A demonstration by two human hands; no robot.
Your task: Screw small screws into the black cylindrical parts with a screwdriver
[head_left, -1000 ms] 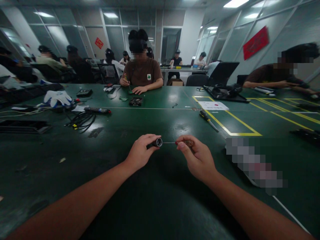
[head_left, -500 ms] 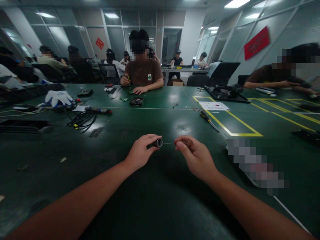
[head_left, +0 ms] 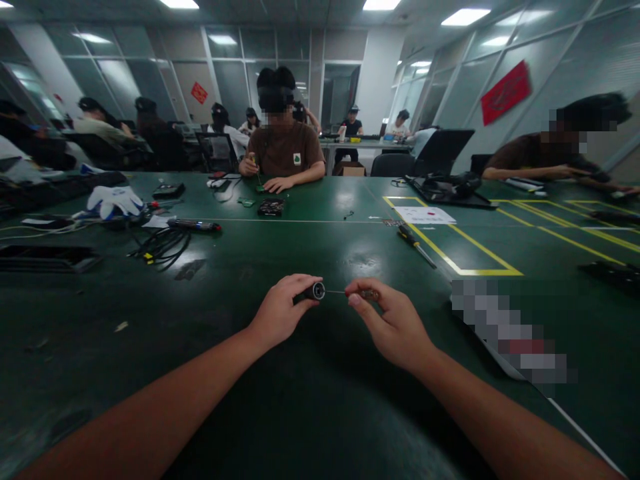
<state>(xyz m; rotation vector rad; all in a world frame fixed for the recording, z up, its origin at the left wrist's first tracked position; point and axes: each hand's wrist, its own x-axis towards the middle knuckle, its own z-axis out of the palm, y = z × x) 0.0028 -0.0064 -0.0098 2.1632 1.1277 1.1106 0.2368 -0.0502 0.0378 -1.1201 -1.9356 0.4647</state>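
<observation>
My left hand [head_left: 283,308] is closed round a small dark cylinder [head_left: 316,291], whose round metal-rimmed end faces me and slightly right. My right hand [head_left: 393,320] grips a screwdriver [head_left: 371,294] by its brownish, see-through handle with a red collar. The thin shaft points left, and its tip meets the cylinder's rim or side; whether it sits inside anything I cannot tell. Both hands are held above the green table [head_left: 280,413]. Fingers hide most of the cylinder's body and part of the handle.
A larger screwdriver [head_left: 417,246] lies right of centre by a paper sheet [head_left: 425,215] and yellow tape. Coiled black cable [head_left: 163,248] and white gloves [head_left: 115,202] lie at left. Across the table a person [head_left: 285,150] works on a small board. A pixelated object [head_left: 505,333] lies at right.
My right hand has turned slightly, and the screwdriver's handle shows less between the fingers. My left hand keeps its hold on the cylinder. The whole view has shifted a little.
</observation>
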